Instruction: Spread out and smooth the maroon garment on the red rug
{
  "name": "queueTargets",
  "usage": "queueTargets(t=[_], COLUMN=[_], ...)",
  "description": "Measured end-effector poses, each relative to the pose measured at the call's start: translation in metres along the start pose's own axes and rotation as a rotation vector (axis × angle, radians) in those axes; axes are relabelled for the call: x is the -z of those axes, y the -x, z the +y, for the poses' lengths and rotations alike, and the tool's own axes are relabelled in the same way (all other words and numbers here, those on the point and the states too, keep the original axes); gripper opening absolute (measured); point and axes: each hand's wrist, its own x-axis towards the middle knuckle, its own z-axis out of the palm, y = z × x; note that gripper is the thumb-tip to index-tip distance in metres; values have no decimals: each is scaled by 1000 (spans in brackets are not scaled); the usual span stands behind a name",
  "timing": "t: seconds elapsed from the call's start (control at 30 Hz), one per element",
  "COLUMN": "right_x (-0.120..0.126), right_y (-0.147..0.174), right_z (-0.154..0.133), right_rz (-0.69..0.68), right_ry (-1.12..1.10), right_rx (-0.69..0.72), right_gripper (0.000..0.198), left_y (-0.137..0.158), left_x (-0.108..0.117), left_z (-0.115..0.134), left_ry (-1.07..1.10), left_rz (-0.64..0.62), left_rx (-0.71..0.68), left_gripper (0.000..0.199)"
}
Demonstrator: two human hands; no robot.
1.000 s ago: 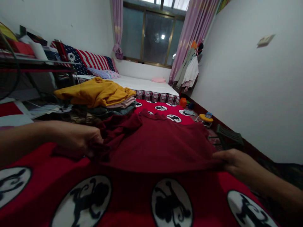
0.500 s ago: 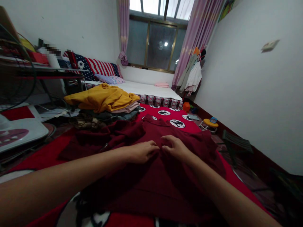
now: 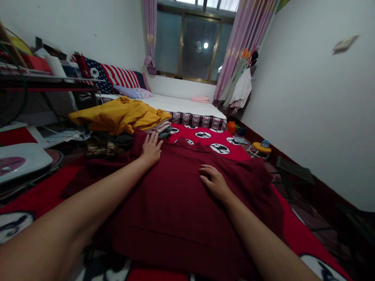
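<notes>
A dark maroon sweatshirt lies spread out, its hem toward me and its collar on the far side. My left hand rests with fingers stretched on the far left part of the sweatshirt, beside a bunched-up fold. Over the middle of the garment is my right hand, fingers loosely apart and slightly bent, holding nothing. Under the sweatshirt is a red blanket with black-and-white round prints.
A pile of folded clothes topped by a yellow garment stands at the far left. Behind it is a bed. A cluttered desk is on the left; a yellow stool and a dark folding stool stand on the right.
My left hand has moved from the sweatshirt's middle to its far left, and the cloth there lies flatter. My right hand has stayed nearly in place.
</notes>
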Motion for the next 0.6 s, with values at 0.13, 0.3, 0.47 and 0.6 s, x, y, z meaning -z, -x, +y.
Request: queueTargets(t=[0.13,0.3,0.47,0.6], right_x=[-1,18,38,31], right_y=[0,-18,-50,-65], right_z=[-2,9,42,58], right_rz=[54,206,249,119], right_ry=[-2,265,546,583], right_rx=[4,-33,-227,-316], right_gripper=[21,23,35,66], left_y=[-6,-3,-6,-10], left_x=[-1,-10,-13,-13], left_z=[-13,-4,-1,3], left_ry=[-1,20,-29,-71], left_rz=[47,74,99,60], left_rx=[30,46,10,-79], left_gripper=[39,36,34,35])
